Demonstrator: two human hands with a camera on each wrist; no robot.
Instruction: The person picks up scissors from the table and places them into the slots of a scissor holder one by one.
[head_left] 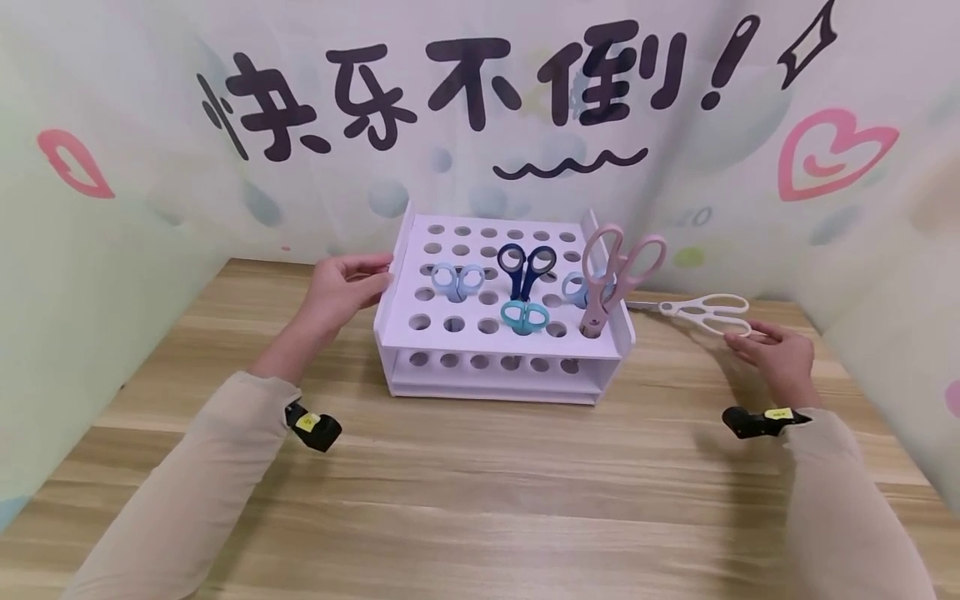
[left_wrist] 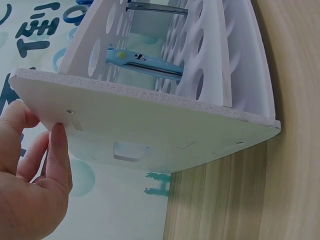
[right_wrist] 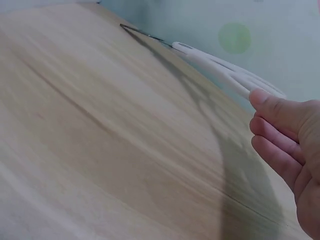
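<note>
A white rack [head_left: 487, 337] with rows of round holes stands on the table. My left hand [head_left: 341, 296] touches the outer face of its left side wall, fingertips against the white panel [left_wrist: 150, 130]. At the right, my right hand [head_left: 776, 354] pinches a handle loop of white-handled scissors [right_wrist: 225, 70]. These scissors point left, their blades tilted above the tabletop. Upright in the rack are pink scissors [head_left: 600, 300], dark blue scissors [head_left: 525, 287], teal scissors [head_left: 525, 317] and light blue scissors [head_left: 457, 283]. Another light blue pair [head_left: 576, 289] is partly behind the pink one.
The wood-grain table [head_left: 480, 492] is bounded at the back and sides by a printed cloth [head_left: 375, 200] with large characters. A black wrist camera [head_left: 315, 427] sits on the left wrist, another camera [head_left: 757, 422] on the right.
</note>
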